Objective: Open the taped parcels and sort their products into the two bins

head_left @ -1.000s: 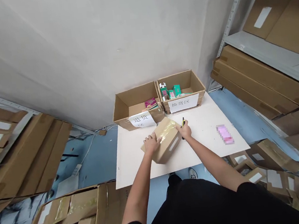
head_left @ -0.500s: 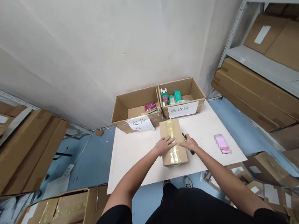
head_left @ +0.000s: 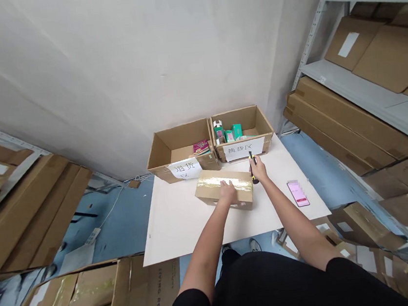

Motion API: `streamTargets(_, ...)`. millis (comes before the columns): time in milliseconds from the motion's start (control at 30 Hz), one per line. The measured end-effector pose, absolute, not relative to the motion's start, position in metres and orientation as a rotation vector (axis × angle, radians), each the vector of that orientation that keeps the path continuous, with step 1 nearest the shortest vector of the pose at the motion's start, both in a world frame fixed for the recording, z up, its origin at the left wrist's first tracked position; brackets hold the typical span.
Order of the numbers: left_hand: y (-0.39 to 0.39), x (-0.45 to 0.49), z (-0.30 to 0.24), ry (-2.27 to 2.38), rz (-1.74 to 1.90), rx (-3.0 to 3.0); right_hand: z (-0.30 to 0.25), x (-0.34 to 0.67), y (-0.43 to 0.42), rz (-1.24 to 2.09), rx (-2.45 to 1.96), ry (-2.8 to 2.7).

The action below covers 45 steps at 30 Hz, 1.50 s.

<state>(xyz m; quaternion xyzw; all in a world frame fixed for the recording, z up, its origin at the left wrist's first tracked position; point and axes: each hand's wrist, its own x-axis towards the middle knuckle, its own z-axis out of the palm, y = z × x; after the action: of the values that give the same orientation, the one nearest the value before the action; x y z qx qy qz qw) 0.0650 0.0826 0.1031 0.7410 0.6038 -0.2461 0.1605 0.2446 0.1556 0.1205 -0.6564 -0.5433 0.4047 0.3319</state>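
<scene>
A taped cardboard box (head_left: 208, 188) lies sideways on the white table (head_left: 175, 225), slightly tilted, with shiny tape along its top. My left hand (head_left: 228, 192) rests on the box near its right part, fingers curled over the top face. Just past the box's right end, my right hand (head_left: 259, 167) is closed around a yellow and black box cutter (head_left: 253, 169), which points up and away from me. Whether its blade is out is too small to tell.
Two open cartons with paper signs stand at the table's back: the left carton (head_left: 162, 170) holds a purple packet (head_left: 200, 147), the right carton (head_left: 268, 136) green boxes (head_left: 237, 131). A phone (head_left: 298, 194) lies at right. Shelves (head_left: 364, 75) and boxes flank the table.
The box has turned from lengthwise to crosswise. My left hand has shifted onto its right part. My right hand has come off the box and moved up and right with the box cutter.
</scene>
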Motion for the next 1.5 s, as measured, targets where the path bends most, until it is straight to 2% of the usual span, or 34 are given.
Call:
streamTargets(200, 0.069, 0.084, 0.102, 1.805, -0.701, 2.104, 0.080, 0.293, 0.090, 1.434, -1.647, -1.293)
streamTargets(333, 0.063, 0.083, 0.106, 1.843, -0.694, 2.117, 0.072, 0.294, 0.072, 1.547, -1.617, -1.383)
streamTargets(500, 0.064, 0.084, 0.112, 1.878, -0.721, 2.079, 0.084, 0.291, 0.079, 1.562, -1.660, -1.523)
streamTargets(867, 0.062, 0.087, 0.110, 1.934, -0.683, 2.018, 0.112, 0.290, 0.085, 1.305, -1.966, -1.901)
streamTargets(1000, 0.063, 0.087, 0.108, 1.947, -0.651, 1.996, 0.117, 0.289, 0.085, 1.304, -2.002, -1.963)
streamTargets(1300, 0.062, 0.087, 0.110, 1.915, -0.651, 2.012, 0.106, 0.295, 0.061, 1.339, -1.870, -1.827)
streamTargets(1500, 0.063, 0.084, 0.114, 1.932, -0.662, 2.003, 0.063, 0.315, 0.021, 1.537, -1.677, -1.458)
